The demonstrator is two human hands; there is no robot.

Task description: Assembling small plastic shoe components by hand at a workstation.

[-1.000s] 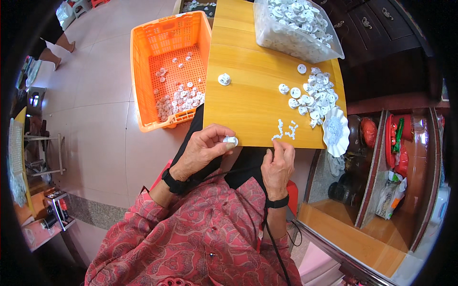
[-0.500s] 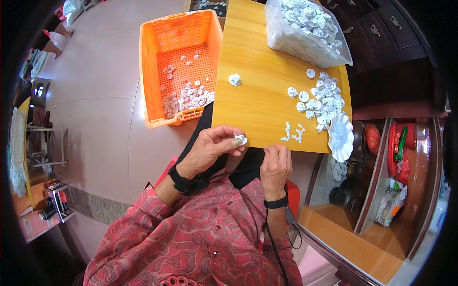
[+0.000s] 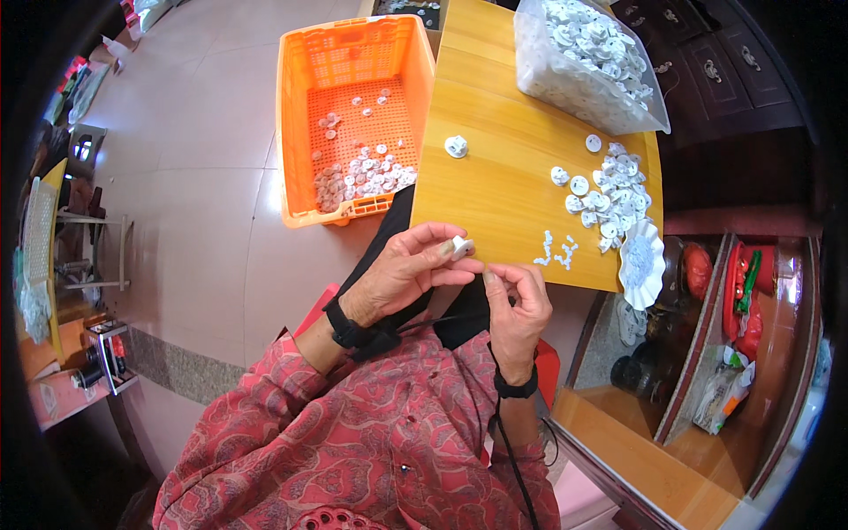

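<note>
Between the thumb and fingers of my left hand is a small round white plastic part, held just off the table's near edge. My right hand is closed in a pinch, its fingertips close to the left fingers; anything inside that pinch is too small to make out. Tiny white pieces lie on the table in front of the right hand. Beyond them spreads a pile of similar white plastic parts. One more white part sits alone towards the table's left side.
A clear bin heaped with white parts stands at the table's far right. At its near right corner is a fluted white dish with small contents. Left of the table, an orange crate holds scattered white parts. Open shelves stand at right.
My right hand has moved up against the left fingertips. The white part has been tilted in my left hand. The whole view has shifted slightly.
</note>
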